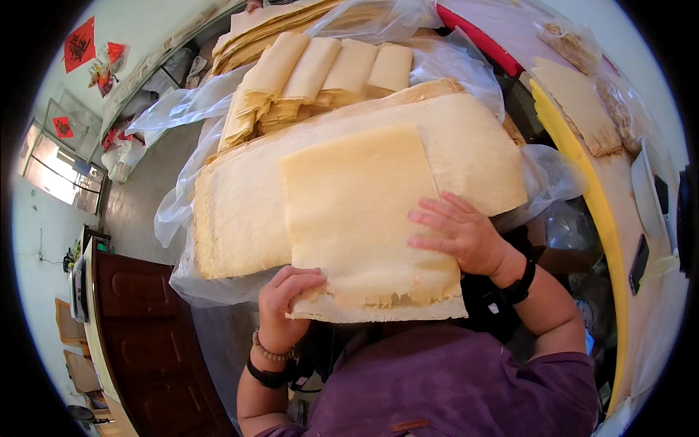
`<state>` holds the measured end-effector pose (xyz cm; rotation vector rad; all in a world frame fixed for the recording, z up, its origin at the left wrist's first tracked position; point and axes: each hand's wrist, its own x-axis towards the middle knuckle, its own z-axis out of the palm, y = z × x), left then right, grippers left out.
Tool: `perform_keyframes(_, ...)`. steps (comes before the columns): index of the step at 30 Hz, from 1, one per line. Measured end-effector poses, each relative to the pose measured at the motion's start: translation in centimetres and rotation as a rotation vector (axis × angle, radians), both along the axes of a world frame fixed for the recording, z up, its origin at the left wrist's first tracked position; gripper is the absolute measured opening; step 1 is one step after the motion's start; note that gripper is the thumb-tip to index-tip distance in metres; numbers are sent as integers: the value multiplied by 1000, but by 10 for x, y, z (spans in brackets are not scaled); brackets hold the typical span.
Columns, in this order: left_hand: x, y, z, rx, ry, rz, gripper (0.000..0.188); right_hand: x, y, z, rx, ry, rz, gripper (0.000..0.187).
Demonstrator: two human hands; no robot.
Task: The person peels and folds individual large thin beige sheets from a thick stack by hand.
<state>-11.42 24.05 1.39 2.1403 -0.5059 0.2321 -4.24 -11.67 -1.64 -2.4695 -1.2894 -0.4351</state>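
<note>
I note a small food workshop: stacked tofu-skin sheets (240,211) on plastic wrap (182,211), folded bundles (320,73), long surface (641,291).

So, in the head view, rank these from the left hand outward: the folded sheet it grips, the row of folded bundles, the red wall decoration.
1. Folded sheet: in the left hand, gripped at its lower left corner.
2. Row of folded bundles: beyond the big stack, up and centre.
3. Red wall decoration: far upper left, on the wall.

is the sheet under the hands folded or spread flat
Folded: the pale sheet shows doubled layers along its ragged near edge, atop the large stack.
</note>
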Motion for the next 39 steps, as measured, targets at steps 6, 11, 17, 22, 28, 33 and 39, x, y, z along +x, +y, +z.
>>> perform_keyframes(6, 20, 16, 7, -165, 199, 29, 31, 19, -2, -19, 195, 210, 148, 30)
perform_keyframes(11, 83, 6, -12, -207, 134, 261, 51, 26, 32, -3, 535, 672, -375, 33)
perform_keyframes(17, 102, -10, -26, 174, -48, 602, 67, 17, 53, 5, 296, 285, -720, 33)
perform_keyframes(22, 77, -43, -10, 563, -499, 356, 73, 13, 57, 1, 397, 236, -768, 56)
perform_keyframes(28, 64, -57, -25, 747, -240, 77, 78, 9, 61, 19, 271, 93, -747, 68)
perform_keyframes(33, 71, -54, -17, 753, -253, 76, 74, 16, 39, 13, 61, -18, -211, 62)
perform_keyframes(39, 86, -3, 5, 589, -167, -134, 50, 47, 2, 3, 201, 142, -99, 38)
